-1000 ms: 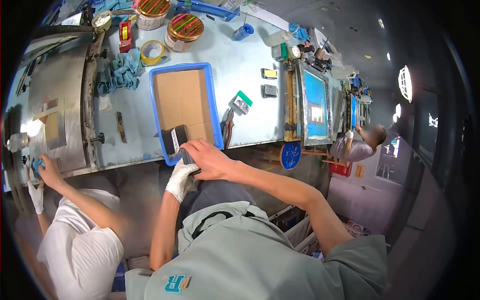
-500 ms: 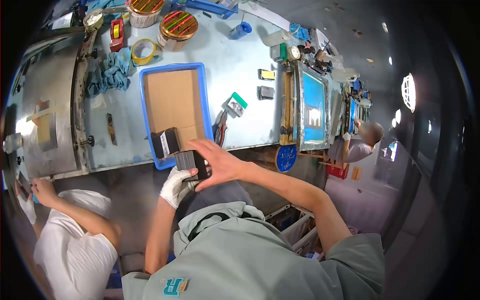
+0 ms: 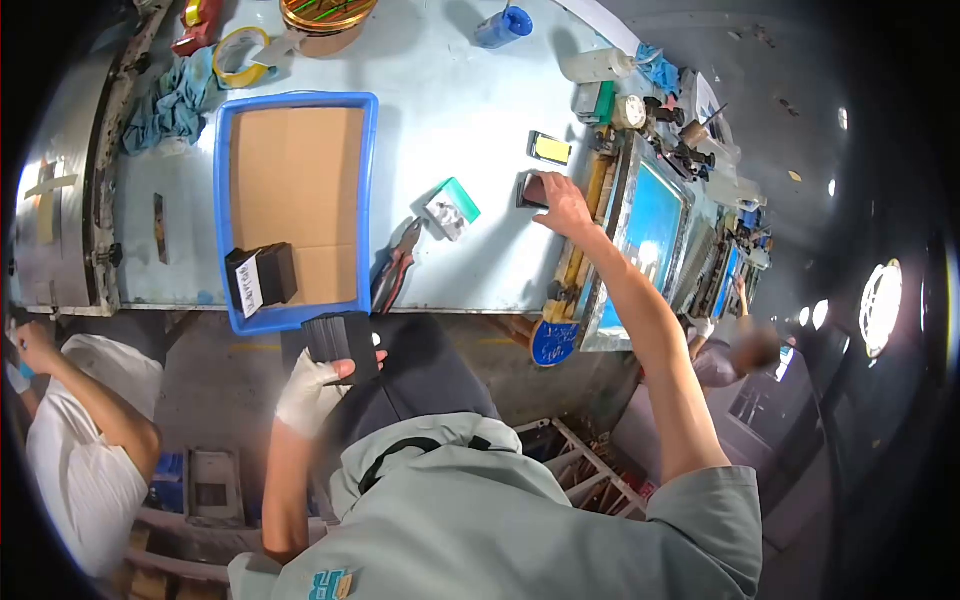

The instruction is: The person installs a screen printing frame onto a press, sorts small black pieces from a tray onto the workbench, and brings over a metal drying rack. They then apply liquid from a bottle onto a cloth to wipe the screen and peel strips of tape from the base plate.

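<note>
My left hand (image 3: 310, 395), in a white glove with bare fingertips, grips a stack of thin black plates (image 3: 340, 345) just in front of the table edge. My bare right hand (image 3: 566, 207) is stretched far out to the right over the table, its fingers closed around a small dark rectangular block (image 3: 535, 190). Behind that block lies a black-edged pad with a yellow top (image 3: 551, 149). A blue tray (image 3: 369, 200) lined with cardboard stands beyond my left hand. In its near left corner sits another black stack (image 3: 275, 277) with a white written label.
Red-handled pliers (image 3: 397, 268) and a green-and-white box (image 3: 453, 208) lie between the tray and my right hand. A framed screen (image 3: 640, 240) stands at the right. Yellow tape (image 3: 240, 57) and a blue cloth (image 3: 170, 105) are at the back left. Co-workers are at both sides.
My right hand has left the black stack and moved right and away to the small dark block. My left hand still holds the stack, slightly lower. The view has shifted.
</note>
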The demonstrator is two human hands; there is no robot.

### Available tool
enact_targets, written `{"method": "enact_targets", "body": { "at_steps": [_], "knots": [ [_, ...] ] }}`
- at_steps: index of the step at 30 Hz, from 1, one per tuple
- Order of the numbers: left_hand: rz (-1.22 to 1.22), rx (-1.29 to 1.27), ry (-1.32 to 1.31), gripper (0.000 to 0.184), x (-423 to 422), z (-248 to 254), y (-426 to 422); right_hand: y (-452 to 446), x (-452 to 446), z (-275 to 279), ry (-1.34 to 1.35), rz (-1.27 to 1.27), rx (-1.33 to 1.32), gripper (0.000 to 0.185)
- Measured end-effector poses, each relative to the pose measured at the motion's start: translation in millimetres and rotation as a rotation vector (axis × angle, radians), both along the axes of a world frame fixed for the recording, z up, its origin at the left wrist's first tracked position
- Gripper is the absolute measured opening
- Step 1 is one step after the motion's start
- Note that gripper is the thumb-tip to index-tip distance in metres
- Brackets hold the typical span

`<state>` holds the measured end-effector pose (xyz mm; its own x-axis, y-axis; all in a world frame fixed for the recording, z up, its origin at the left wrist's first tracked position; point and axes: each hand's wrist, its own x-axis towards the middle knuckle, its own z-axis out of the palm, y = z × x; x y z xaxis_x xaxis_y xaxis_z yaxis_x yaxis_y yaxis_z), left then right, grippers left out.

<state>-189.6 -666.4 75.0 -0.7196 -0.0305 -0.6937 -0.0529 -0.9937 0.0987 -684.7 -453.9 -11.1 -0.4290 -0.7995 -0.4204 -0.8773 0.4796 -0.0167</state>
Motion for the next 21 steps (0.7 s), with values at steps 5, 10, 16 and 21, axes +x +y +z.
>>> {"method": "enact_targets", "body": {
  "at_steps": [5, 10, 16, 21],
  "knots": [
    [0.014, -0.005, -0.072, 0.072, -18, 6, 22, 17, 5, -13, -0.05, 0.036, -0.076, 0.065],
    [0.032, -0.017, -0.013, 0.059, -27, 6, 38, 38, 10, -14, -0.092, 0.034, -0.053, 0.06],
    [0.047, -0.018, 0.009, 0.06, -32, 3, 46, 42, 29, -5, -0.12, 0.017, -0.155, 0.063],
    [0.101, 0.072, -0.055, 0.074, -35, 7, 50, 48, 29, -1, -0.117, 0.078, -0.165, 0.061]
  ]
}}
